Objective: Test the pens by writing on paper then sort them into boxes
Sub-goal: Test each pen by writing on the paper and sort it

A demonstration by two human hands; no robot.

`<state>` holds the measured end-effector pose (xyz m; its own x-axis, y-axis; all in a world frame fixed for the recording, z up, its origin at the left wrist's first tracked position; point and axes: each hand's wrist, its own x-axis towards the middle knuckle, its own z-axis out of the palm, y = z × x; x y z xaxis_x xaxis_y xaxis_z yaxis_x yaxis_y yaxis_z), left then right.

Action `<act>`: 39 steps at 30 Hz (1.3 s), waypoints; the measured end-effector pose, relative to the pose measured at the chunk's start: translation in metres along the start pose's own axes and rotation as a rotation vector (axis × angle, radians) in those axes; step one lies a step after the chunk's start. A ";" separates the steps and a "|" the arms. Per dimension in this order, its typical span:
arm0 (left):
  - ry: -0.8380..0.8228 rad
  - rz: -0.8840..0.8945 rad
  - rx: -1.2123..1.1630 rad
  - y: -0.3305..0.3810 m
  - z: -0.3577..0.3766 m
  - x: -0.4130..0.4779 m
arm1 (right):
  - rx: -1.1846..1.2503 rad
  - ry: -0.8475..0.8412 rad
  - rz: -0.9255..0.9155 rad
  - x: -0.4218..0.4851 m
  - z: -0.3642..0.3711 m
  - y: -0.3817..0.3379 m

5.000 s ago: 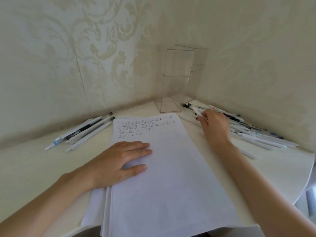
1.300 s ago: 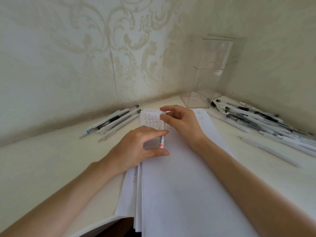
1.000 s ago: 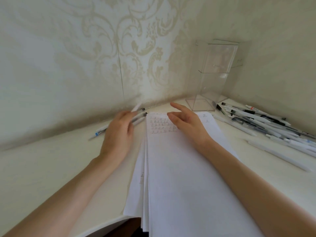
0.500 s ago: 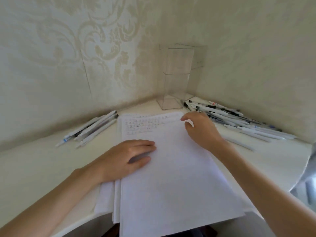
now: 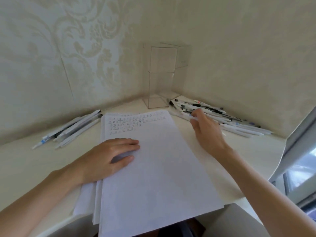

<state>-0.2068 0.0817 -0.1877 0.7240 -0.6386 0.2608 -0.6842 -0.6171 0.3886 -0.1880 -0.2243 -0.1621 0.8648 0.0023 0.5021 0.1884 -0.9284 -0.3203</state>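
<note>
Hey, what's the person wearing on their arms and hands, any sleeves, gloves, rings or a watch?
Nothing shows. The left hand and right hand are bare: no gloves, rings or watch visible. The left forearm and right forearm are uncovered to the picture's edge, no sleeves in view.

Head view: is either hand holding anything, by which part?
Left hand lies flat on the paper, holding nothing. Right hand reaches among the pens; grip cannot be told.

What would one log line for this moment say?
phase: reaching for pen | left hand: flat on paper stack | right hand: at right pen pile, grip unclear
</note>
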 end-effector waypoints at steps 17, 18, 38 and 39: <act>0.058 -0.083 0.153 0.003 -0.005 -0.001 | 0.531 0.222 -0.213 0.062 0.055 -0.112; 0.043 -0.106 0.153 0.004 -0.006 -0.001 | 0.638 0.192 -0.128 0.062 0.054 -0.114; -0.113 -0.198 0.157 0.004 -0.006 0.002 | 0.887 -0.277 0.263 0.053 0.069 -0.112; -0.114 -0.198 0.153 0.004 -0.006 0.002 | 0.890 -0.283 0.266 0.052 0.070 -0.111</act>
<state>-0.2075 0.0809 -0.1799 0.8365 -0.5407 0.0887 -0.5417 -0.7918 0.2820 -0.1313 -0.0954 -0.1566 0.9882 0.0303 0.1504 0.1527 -0.2905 -0.9446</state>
